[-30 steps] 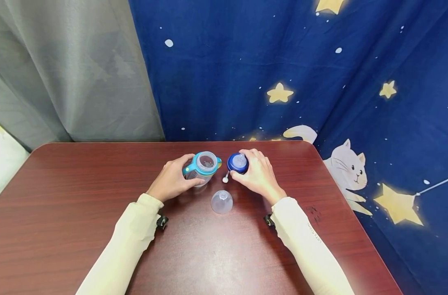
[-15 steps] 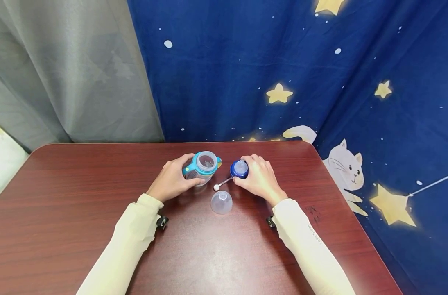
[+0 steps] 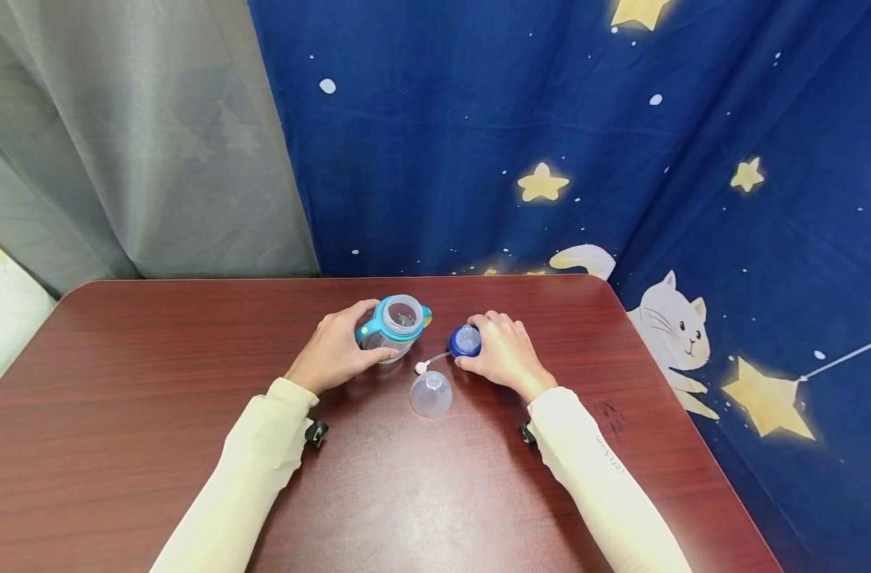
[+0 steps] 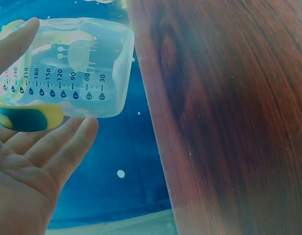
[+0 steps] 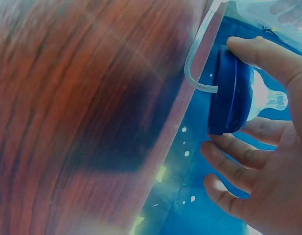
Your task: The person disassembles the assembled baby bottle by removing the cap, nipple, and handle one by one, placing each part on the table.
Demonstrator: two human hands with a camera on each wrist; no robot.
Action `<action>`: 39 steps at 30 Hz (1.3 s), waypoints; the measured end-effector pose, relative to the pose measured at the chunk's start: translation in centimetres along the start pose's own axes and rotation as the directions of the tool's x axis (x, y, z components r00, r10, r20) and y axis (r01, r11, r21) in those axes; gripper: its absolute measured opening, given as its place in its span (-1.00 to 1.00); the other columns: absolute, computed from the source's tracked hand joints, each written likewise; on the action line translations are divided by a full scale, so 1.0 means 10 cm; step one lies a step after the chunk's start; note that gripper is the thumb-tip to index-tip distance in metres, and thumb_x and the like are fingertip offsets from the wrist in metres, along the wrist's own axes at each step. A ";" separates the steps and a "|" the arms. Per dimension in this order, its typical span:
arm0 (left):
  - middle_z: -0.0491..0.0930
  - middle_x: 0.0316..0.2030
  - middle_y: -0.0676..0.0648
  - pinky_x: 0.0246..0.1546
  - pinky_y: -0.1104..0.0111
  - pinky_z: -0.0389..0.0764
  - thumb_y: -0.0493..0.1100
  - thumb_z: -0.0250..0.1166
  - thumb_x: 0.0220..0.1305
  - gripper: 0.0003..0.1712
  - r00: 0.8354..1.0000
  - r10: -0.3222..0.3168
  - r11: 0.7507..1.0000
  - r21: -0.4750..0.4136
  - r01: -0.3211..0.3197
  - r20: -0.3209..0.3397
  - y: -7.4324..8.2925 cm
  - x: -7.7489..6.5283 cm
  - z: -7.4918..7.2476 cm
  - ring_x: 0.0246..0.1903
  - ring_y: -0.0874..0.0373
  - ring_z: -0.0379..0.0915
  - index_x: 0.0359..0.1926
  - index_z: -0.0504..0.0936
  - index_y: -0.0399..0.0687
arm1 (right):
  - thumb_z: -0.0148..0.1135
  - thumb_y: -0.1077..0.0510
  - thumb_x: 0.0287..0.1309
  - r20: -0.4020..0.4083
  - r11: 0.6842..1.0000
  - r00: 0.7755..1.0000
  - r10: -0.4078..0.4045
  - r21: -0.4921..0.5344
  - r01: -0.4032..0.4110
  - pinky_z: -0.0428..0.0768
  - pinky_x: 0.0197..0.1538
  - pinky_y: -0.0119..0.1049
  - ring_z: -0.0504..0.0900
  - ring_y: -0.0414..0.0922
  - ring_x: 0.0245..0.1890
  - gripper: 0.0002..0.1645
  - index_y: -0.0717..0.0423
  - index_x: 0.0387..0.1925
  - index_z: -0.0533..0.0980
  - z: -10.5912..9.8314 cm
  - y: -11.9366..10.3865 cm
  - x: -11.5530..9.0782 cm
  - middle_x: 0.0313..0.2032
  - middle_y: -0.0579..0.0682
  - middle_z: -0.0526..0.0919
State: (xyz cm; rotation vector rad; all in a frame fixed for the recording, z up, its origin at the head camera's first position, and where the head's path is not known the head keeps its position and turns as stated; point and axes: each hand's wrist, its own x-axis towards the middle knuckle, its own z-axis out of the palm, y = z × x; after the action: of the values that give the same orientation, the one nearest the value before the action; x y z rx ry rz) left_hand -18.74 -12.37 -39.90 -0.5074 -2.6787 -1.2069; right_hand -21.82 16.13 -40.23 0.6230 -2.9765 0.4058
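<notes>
My left hand (image 3: 341, 344) grips a clear baby bottle (image 4: 82, 68) with a measuring scale and a teal-and-yellow handle (image 4: 28, 117). The bottle's mouth faces up without a lid in the head view. To its right, my right hand (image 3: 503, 350) holds a blue bottle cap with a clear nipple (image 5: 231, 93) between thumb and fingers. From the cap's underside runs a thin bent straw (image 5: 192, 63), ending in a white weight (image 3: 421, 368). A clear dome cover (image 3: 431, 394) stands on the table between both hands, just below the straw's end.
The reddish-brown wooden table (image 3: 156, 446) spreads under both arms. Beyond its back edge hang a grey curtain (image 3: 156, 143) and a blue curtain (image 3: 435, 143) with stars and a cat. Black straps (image 3: 316, 433) show at the wrists.
My right hand has brought the nipple cap slightly lower in the head view, toward me. The straw's white end has swung left toward the bottle. The left hand and bottle have hardly moved.
</notes>
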 end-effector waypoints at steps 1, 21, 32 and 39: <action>0.62 0.03 -0.03 0.02 0.06 0.58 0.13 0.59 -0.02 -0.11 1.000 -0.003 1.000 -0.003 0.003 0.002 0.00 0.00 0.00 -0.03 0.06 0.55 0.29 0.45 -0.07 | 0.52 -0.20 -0.11 0.009 1.000 1.000 0.005 -0.004 -0.005 0.45 -0.01 0.00 0.54 0.08 -0.05 -0.19 0.17 0.11 0.54 0.00 0.01 0.00 -0.08 0.10 0.60; 0.62 0.03 -0.04 0.01 0.05 0.58 0.15 0.58 -0.02 -0.11 1.000 -0.011 1.000 0.005 0.011 -0.002 0.03 -0.03 0.00 -0.04 0.05 0.55 0.29 0.45 -0.05 | 0.56 -0.21 -0.13 0.110 0.999 0.993 0.035 -0.015 -0.034 0.45 0.00 0.01 0.57 0.08 -0.01 -0.15 0.19 0.13 0.53 0.02 0.11 -0.05 -0.03 0.12 0.64; 0.62 0.03 -0.03 0.01 0.06 0.57 0.15 0.58 -0.03 -0.10 1.000 -0.021 1.000 0.006 0.021 -0.002 0.05 -0.04 0.00 -0.04 0.06 0.55 0.29 0.45 -0.05 | 0.56 -0.20 -0.13 0.136 0.999 0.990 0.045 -0.014 -0.043 0.43 0.02 0.02 0.55 0.09 0.00 -0.14 0.18 0.14 0.52 0.01 0.12 -0.09 -0.01 0.12 0.64; 0.62 0.04 -0.03 0.02 0.05 0.57 0.19 0.58 -0.04 -0.08 1.000 -0.029 1.000 0.003 0.029 0.004 0.03 -0.03 0.00 -0.03 0.05 0.54 0.30 0.44 -0.04 | 0.54 -0.22 -0.11 0.143 0.998 0.988 0.056 -0.009 -0.055 0.43 0.03 0.04 0.54 0.09 0.00 -0.13 0.19 0.16 0.51 0.01 0.11 -0.08 -0.01 0.11 0.65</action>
State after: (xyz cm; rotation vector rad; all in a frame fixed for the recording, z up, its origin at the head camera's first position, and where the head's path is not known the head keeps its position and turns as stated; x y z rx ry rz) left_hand -18.35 -12.24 -39.78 -0.4720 -2.6999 -1.2104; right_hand -21.57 17.34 -40.70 0.5943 -3.1367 0.3727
